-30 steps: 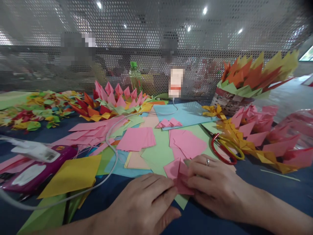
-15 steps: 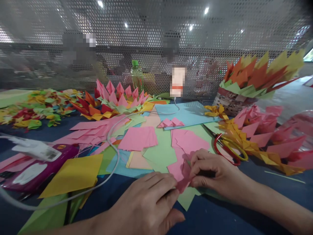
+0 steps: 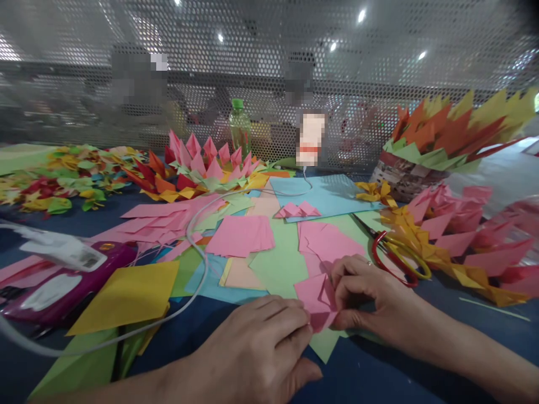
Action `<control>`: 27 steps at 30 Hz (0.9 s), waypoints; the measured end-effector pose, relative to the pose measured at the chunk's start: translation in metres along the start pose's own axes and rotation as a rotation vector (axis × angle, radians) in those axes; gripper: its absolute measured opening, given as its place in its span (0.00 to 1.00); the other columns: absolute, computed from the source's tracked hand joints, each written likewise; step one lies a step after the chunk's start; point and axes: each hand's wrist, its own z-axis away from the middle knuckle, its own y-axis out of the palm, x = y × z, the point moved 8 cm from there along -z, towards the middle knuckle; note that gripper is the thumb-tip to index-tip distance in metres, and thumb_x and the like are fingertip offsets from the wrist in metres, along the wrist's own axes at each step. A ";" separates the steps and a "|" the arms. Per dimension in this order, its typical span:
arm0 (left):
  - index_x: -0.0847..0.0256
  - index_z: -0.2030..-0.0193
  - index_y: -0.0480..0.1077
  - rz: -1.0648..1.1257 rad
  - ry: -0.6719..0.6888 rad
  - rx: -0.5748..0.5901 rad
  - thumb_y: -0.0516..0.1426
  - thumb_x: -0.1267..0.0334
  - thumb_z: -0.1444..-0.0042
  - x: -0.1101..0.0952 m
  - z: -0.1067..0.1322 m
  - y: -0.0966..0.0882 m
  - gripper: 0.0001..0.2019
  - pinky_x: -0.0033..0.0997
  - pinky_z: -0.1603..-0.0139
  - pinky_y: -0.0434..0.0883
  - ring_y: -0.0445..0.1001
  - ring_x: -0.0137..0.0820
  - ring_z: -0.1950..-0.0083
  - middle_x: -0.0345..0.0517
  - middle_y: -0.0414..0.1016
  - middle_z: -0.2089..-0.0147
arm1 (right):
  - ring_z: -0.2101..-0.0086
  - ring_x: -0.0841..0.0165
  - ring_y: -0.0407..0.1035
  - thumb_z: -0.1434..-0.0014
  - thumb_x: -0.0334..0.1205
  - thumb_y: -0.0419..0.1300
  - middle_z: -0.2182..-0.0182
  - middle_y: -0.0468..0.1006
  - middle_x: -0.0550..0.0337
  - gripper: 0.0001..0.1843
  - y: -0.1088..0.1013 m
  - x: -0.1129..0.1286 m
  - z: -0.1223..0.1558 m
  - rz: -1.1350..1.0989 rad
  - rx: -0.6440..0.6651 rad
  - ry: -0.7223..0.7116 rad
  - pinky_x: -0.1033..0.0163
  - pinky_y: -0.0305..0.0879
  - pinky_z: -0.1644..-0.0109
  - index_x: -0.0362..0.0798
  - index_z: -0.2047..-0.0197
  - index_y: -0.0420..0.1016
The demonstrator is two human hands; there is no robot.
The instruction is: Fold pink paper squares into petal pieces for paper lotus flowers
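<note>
Between my hands a small square of pink origami paper [image 3: 316, 300] lies partly folded, with creased flaps standing a little at its right side. My left hand [image 3: 261, 342] rests along its left edge, the fingers bent together over the edge and the thumb lower down and apart. On the right edge my right hand [image 3: 370, 297] pinches a flap between thumb and fingertips. Under the work lies a sheet of green paper [image 3: 326, 345]. Just beyond, loose pink sheets [image 3: 330, 242] overlap, and a stack of pink squares [image 3: 240, 235] sits to the left.
Red-and-yellow-handled scissors [image 3: 396, 258] lie beyond my right hand. A white cable [image 3: 201, 280] loops across the left side, past a purple device [image 3: 67, 286]. Folded paper lotuses [image 3: 206, 163], a patterned basket [image 3: 404, 177], a pink-and-yellow paper chain [image 3: 455, 241] and a bottle [image 3: 240, 126] stand around.
The pink paper has opened out between my hands and shows more of its face. My right hand has shifted slightly right; the left stays nearly in place. The view has moved a little.
</note>
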 end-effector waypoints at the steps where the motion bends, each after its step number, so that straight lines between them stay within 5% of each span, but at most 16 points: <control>1: 0.65 0.49 0.74 0.002 0.005 -0.005 0.48 0.62 0.31 0.000 0.000 0.000 0.15 0.36 0.50 0.74 0.74 0.36 0.52 0.50 0.77 0.56 | 0.58 0.68 0.67 0.43 0.36 0.68 0.62 0.72 0.63 0.08 0.000 0.001 0.000 -0.002 0.020 -0.021 0.61 0.66 0.55 0.49 0.70 0.72; 9: 0.66 0.51 0.74 0.016 0.005 -0.031 0.48 0.62 0.31 0.001 -0.002 -0.003 0.15 0.35 0.50 0.74 0.75 0.36 0.51 0.50 0.77 0.57 | 0.57 0.68 0.67 0.41 0.37 0.66 0.60 0.71 0.63 0.06 -0.001 0.008 0.003 0.050 0.042 -0.055 0.62 0.65 0.54 0.51 0.66 0.71; 17: 0.65 0.51 0.74 0.000 0.009 -0.014 0.50 0.62 0.32 0.001 -0.002 -0.002 0.14 0.35 0.50 0.74 0.75 0.35 0.53 0.49 0.78 0.57 | 0.62 0.67 0.68 0.38 0.44 0.62 0.64 0.72 0.62 0.12 0.005 0.011 0.004 0.059 -0.080 0.012 0.61 0.64 0.59 0.50 0.71 0.71; 27: 0.66 0.54 0.75 -0.001 0.010 -0.060 0.48 0.63 0.31 0.001 -0.004 -0.003 0.15 0.37 0.51 0.74 0.76 0.36 0.54 0.49 0.78 0.59 | 0.65 0.69 0.66 0.41 0.32 0.63 0.68 0.69 0.62 0.10 0.007 0.015 0.004 0.083 -0.175 0.028 0.61 0.62 0.61 0.48 0.72 0.67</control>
